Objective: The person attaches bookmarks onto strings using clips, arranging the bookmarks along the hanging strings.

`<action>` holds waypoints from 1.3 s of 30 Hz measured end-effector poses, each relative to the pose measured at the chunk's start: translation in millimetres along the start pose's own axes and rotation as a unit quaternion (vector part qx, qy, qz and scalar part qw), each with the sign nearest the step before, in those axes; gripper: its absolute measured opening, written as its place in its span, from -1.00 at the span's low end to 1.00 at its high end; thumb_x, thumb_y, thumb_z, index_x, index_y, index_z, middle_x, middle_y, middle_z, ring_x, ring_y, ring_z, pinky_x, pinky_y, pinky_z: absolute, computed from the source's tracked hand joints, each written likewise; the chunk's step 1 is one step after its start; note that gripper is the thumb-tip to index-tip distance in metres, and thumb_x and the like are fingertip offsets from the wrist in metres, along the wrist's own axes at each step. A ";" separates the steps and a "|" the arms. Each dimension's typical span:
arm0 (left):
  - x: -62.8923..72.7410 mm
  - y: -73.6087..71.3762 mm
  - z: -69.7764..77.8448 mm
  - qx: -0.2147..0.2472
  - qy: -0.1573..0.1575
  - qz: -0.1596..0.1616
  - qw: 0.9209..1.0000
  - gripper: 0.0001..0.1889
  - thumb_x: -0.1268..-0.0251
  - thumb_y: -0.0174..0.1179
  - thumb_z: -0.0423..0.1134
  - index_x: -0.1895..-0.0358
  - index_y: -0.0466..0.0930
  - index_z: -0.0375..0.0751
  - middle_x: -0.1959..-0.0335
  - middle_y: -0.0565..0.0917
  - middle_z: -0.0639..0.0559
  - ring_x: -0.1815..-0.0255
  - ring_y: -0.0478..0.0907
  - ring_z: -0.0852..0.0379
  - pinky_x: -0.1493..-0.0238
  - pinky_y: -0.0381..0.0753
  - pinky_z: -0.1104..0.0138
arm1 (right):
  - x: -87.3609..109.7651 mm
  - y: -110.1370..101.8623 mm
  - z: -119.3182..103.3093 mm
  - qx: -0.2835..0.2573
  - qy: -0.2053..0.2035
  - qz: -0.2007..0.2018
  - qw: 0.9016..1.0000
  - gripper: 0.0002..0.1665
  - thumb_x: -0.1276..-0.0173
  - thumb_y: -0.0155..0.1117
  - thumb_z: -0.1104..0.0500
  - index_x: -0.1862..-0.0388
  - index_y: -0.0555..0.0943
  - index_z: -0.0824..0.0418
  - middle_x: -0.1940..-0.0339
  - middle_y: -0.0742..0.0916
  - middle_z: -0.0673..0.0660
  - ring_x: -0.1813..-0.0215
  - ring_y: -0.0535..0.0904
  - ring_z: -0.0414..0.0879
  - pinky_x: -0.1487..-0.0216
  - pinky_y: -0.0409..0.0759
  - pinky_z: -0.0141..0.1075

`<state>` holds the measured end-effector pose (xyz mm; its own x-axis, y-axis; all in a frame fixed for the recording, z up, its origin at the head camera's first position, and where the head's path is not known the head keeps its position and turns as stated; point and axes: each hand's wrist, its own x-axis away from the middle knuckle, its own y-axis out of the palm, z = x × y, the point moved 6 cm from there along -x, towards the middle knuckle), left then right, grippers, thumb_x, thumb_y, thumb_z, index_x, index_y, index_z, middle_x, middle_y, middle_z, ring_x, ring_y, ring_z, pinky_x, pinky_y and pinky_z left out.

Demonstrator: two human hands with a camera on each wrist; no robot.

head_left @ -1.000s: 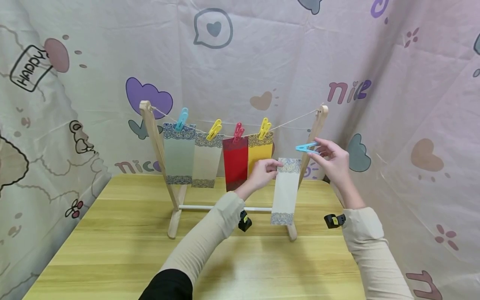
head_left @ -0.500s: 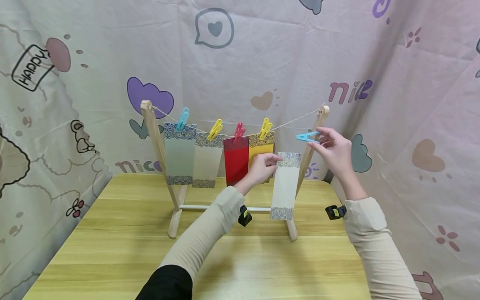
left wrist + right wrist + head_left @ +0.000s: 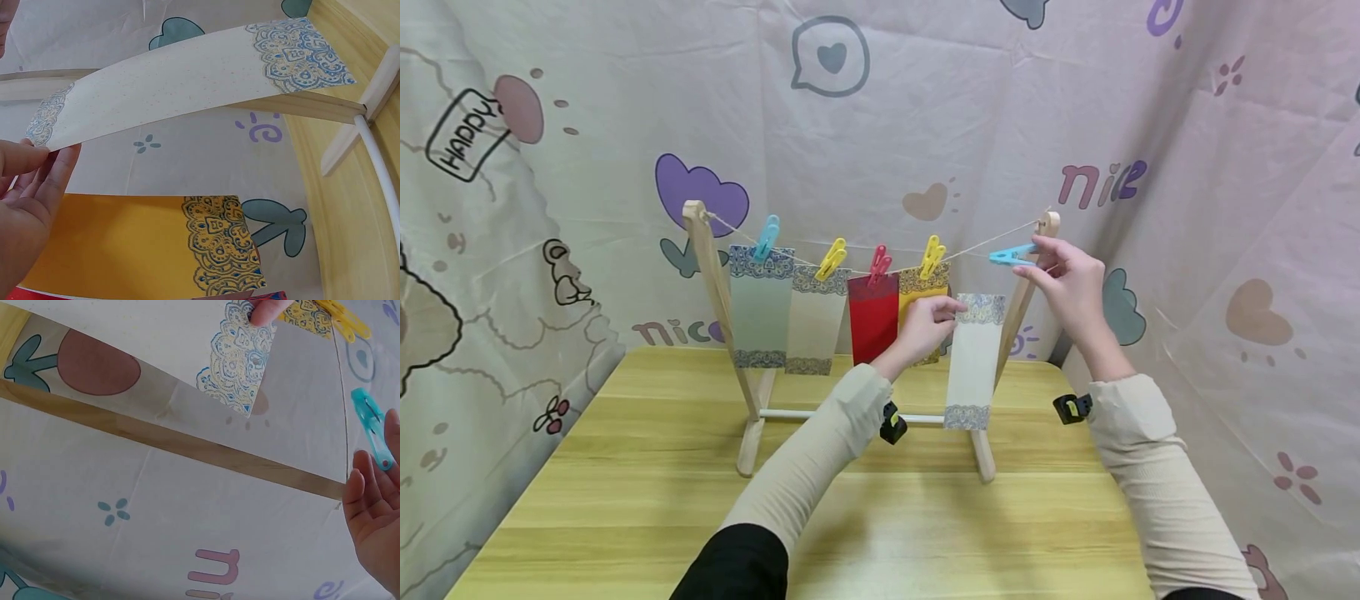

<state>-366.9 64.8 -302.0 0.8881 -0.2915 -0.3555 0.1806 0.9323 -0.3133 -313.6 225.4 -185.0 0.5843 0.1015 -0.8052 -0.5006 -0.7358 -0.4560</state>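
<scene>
My left hand (image 3: 925, 327) pinches the top left edge of a white paper strip (image 3: 169, 81) with blue lace print at both ends. The strip hangs down in front of the rack's right leg, below the string. Between thumb and fingers of my right hand (image 3: 1070, 282) is a light blue clothespin (image 3: 372, 428), held near the right end of the string (image 3: 992, 240). Just left of the strip, a yellow card (image 3: 137, 240) hangs from a yellow clothespin (image 3: 932, 257), partly hidden behind my left hand in the head view.
Farther left on the string hang a red card (image 3: 872, 317), a cream card (image 3: 815, 325) and a pale green card (image 3: 760, 317), each under a clothespin. A wooden rack (image 3: 706, 267) with a white crossbar (image 3: 786, 413) stands on the table (image 3: 625, 467). Printed cloth hangs behind.
Both hands have risen toward the string, the left with the white strip and the right with the blue clothespin. The hanging cards stay in place.
</scene>
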 end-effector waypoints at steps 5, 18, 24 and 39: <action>-3.3 -1.6 2.5 -0.001 0.003 0.011 1.000 -0.78 -0.14 0.10 -0.50 0.17 0.61 -0.26 0.15 0.63 -0.03 0.20 0.57 0.18 0.30 0.54 0.47 | -7.5 -3.5 -4.0 0.008 -0.005 0.008 1.000 -0.59 -0.02 0.37 0.32 0.10 0.57 0.42 0.46 0.63 0.26 0.52 0.37 -0.38 0.42 0.36 -0.63; -7.6 -4.6 16.9 -0.010 0.020 0.033 0.999 -0.79 -0.15 0.09 -0.48 0.18 0.62 -0.23 0.20 0.65 0.00 0.19 0.57 0.21 0.30 0.53 0.49 | -27.1 -5.3 -16.1 0.053 -0.088 0.007 0.995 -0.59 0.07 0.41 0.34 0.18 0.59 0.46 0.30 0.63 0.33 0.50 0.39 -0.21 0.41 0.34 -0.65; -10.9 -4.6 22.9 -0.007 0.043 0.051 0.998 -0.78 -0.15 0.06 -0.50 0.19 0.63 -0.26 0.24 0.66 -0.01 0.24 0.59 0.24 0.40 0.51 0.51 | -37.1 -7.0 -21.3 0.066 -0.124 -0.011 0.990 -0.60 0.13 0.43 0.37 0.23 0.60 0.48 0.32 0.64 0.32 0.53 0.39 -0.13 0.46 0.27 -0.64; -11.5 -7.8 32.9 -0.022 0.072 0.123 0.990 -0.79 -0.11 0.04 -0.55 0.27 0.63 -0.31 0.27 0.67 -0.06 0.31 0.60 0.21 0.49 0.47 0.54 | -50.7 -1.9 -21.4 0.067 -0.110 -0.038 0.991 -0.71 0.11 0.41 0.38 0.34 0.62 0.45 0.54 0.60 0.28 0.55 0.24 -0.16 0.52 0.13 -0.54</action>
<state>-364.7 67.9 -266.6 0.8331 -0.0863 -0.5463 -0.0556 0.9697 -0.2380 -328.6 207.3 -135.2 0.4776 0.3078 -0.8229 -0.5487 -0.6271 -0.5530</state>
